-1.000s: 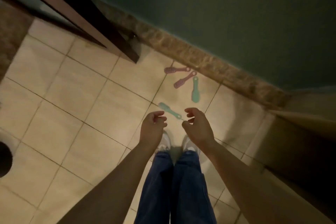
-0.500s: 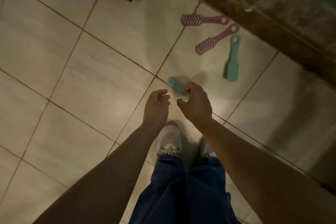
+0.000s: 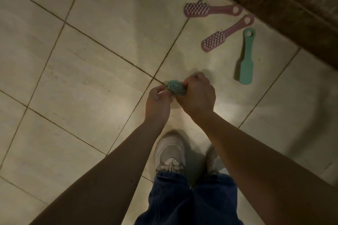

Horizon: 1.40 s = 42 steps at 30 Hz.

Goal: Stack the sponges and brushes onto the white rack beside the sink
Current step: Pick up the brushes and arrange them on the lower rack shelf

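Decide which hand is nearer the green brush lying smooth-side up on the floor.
Right. The right hand, gripping a second green brush, is down-left of the green brush in the picture; the left hand is farther left, beyond the right hand.

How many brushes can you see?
4. A pink brush and a second pink brush lie on the floor; a green brush lies beside them; the right hand grips a second green brush. Others may be out of view.
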Available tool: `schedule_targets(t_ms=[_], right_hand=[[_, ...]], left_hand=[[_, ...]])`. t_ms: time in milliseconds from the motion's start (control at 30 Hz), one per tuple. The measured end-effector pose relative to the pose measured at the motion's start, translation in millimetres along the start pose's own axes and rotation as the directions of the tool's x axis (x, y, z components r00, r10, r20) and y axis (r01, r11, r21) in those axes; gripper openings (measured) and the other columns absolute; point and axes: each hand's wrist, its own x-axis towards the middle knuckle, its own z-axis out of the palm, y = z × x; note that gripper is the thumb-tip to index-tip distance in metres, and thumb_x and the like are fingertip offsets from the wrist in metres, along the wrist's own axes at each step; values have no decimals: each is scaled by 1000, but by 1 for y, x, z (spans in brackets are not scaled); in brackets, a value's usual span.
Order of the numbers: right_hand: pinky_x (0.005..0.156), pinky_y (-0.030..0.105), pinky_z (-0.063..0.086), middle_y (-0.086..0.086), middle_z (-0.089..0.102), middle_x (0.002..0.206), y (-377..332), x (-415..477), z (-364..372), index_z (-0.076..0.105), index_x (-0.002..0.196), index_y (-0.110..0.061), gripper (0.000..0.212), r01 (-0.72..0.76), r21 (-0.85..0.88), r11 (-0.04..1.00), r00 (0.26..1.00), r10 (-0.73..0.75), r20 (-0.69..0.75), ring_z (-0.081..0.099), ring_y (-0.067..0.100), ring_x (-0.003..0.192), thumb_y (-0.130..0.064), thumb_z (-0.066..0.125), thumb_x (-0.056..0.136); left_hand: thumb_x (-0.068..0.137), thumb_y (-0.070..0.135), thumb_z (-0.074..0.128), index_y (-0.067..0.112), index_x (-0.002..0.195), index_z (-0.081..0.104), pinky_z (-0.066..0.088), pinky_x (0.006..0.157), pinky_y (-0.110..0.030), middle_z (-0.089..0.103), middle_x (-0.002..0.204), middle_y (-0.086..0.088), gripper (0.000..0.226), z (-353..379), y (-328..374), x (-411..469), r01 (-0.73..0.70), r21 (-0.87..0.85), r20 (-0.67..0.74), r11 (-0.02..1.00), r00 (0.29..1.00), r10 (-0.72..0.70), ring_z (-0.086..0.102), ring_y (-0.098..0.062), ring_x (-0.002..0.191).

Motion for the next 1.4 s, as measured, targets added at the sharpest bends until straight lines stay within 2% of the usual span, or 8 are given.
schedule_targets(t_ms=[200,333,467,600,733,867,1000,1400], right_hand=[[67,28,49,-4,61,87,3,-6,-6,55,97,-18,33,-51,213,976,999,52,-1,60,13,77,-42,72,82],[68,24,55,-8,66,84,9,-11,-20,60,90,-22,27,-179,700,691,983,158,95,66,7,78,-29,81,75],[61,19,53,-5,70,73,23,-7,-44,65,76,-24,19,-206,832,515,977,161,142,67,6,69,-14,80,74],[73,32,52,-8,68,80,45,0,-67,69,80,-23,5,-169,698,696,979,203,34,62,8,79,-19,66,81],[87,34,47,2,58,114,72,14,-87,65,104,-22,25,-204,338,919,932,288,-219,50,21,108,-20,63,79],[96,40,44,6,43,132,92,29,-87,48,130,-19,55,-303,234,924,925,344,-159,42,27,118,-19,66,78],[82,39,49,7,42,131,100,35,-79,32,139,-23,73,-343,312,886,919,386,-86,49,28,115,-11,68,77],[69,22,43,3,52,123,78,-19,-118,49,129,-21,36,-205,552,808,935,328,-133,50,10,86,-17,53,93]], left_hand=[[94,13,56,18,134,50,51,88,-30,66,115,-1,41,7,6,-8,5,-36,36,999,999,-4,64,-10,99],[99,23,49,15,131,54,52,93,-32,68,113,-2,33,16,21,-11,16,-79,91,997,996,-9,66,-14,102],[97,22,55,18,99,67,56,82,-26,73,100,-5,12,30,37,-11,45,-135,149,990,989,-24,69,-17,97],[99,21,52,11,108,61,58,78,-28,70,106,-10,17,51,50,-8,41,-187,188,982,982,-5,70,-20,96],[100,28,51,15,115,56,58,77,-35,68,106,-10,20,77,62,-9,3,-157,180,988,983,26,72,-21,83],[99,35,50,22,112,54,57,65,-29,66,101,-6,18,93,66,-8,-41,-107,210,993,976,63,72,-16,72],[99,40,48,21,115,54,54,60,-26,66,99,-5,25,99,68,-5,-91,-45,220,995,971,99,67,-15,71],[101,33,45,10,114,56,41,48,-20,67,91,-2,29,91,101,-59,-116,6,214,993,970,112,49,-8,56]])
